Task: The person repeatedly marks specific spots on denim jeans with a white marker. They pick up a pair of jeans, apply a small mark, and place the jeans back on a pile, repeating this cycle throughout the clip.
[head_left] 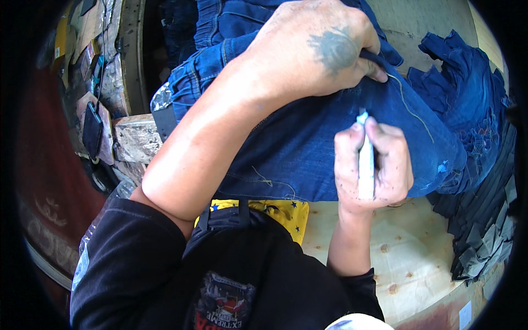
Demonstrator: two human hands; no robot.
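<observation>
A blue denim garment (308, 148) is spread in front of me, with loose pale threads trailing on it. My left hand (330, 47) reaches across its top, thumb and fingers closed on a folded dark edge of the denim. My right hand (379, 159) lies lower and to the right, wrapped round a slim white pen-like tool (366, 165). The tool's narrow, pale bluish tip points away from me, at the denim below my left hand. Whether the tip touches the cloth, I cannot tell. Part of the denim is hidden under my left forearm.
More denim (220, 49) is bunched at the far left, and a crumpled blue pile (459, 77) lies at the far right. Dark grey cloth (478, 220) hangs below that pile. A phone (92, 129) and a worn wooden board (137, 137) are at the left.
</observation>
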